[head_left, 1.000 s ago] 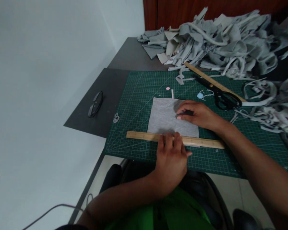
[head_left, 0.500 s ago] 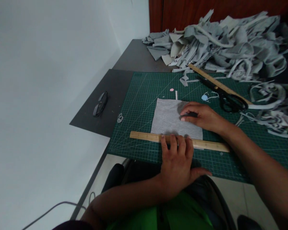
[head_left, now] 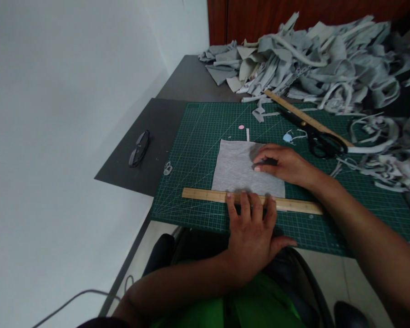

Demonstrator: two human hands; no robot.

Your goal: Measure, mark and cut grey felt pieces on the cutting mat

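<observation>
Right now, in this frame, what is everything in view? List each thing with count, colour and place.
Square grey fabric piece: one, grey, centre of mat.
Green gridded cutting mat: one, dark green, on table.
Near wooden ruler: one, tan, along the fabric's near edge.
Far wooden ruler: one, tan, back of mat.
Black-handled scissors: one, black, beside far ruler.
Heap of grey fabric strips: one pile, grey, back and right.
Black-framed glasses: one, black, on dark board left of mat.
Left hand: fingers pressing near ruler.
Right hand: flat on fabric.
</observation>
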